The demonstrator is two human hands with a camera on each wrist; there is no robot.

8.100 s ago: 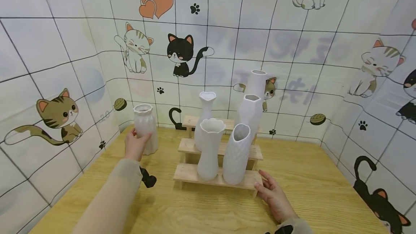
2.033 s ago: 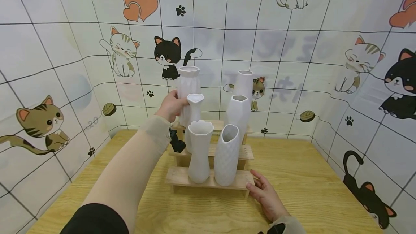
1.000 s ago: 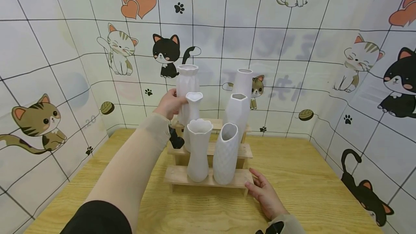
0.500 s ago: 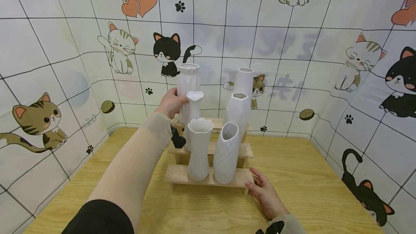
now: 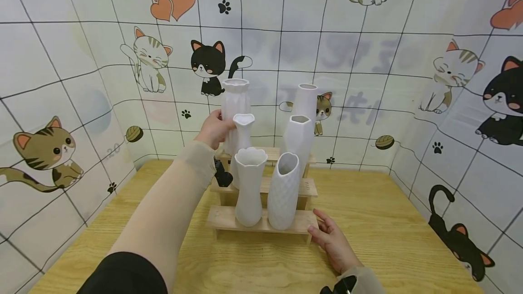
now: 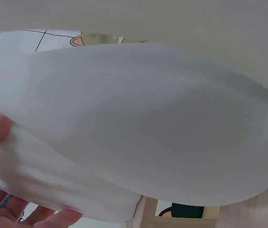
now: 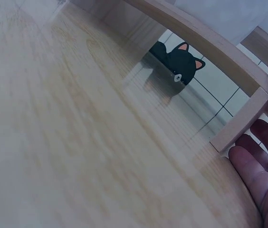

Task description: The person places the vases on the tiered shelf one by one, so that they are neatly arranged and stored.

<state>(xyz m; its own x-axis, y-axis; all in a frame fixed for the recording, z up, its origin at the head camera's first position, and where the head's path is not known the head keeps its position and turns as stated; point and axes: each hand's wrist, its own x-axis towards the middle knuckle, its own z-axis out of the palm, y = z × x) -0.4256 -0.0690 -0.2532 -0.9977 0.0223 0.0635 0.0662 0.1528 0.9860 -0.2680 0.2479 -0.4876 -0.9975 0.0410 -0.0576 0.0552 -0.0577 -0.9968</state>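
My left hand (image 5: 214,129) grips a white ribbed vase (image 5: 235,101) with a scalloped rim, at the left of the top step of the wooden stepped stand (image 5: 222,217). Its base is hidden behind a narrow-necked vase (image 5: 244,126) on the middle step, which fills the left wrist view, where fingers and thumb wrap the ribbed vase (image 6: 62,180). On the right, my right hand (image 5: 335,244) holds the end of the bottom step, thumb on top. The right wrist view shows its fingers around the stand's leg (image 7: 241,121).
A wavy-rimmed vase (image 5: 250,189) and a diamond-textured vase (image 5: 283,194) stand on the bottom step. Behind them are a faceted vase (image 5: 298,139) and a tall plain vase (image 5: 307,101). Cat-patterned sheeting (image 5: 343,12) walls the wooden table (image 5: 367,212).
Eight seconds ago the ribbed vase stood at the table's left; my left hand has since brought it to the stand's top left. Over the last two seconds both hands stay nearly still.
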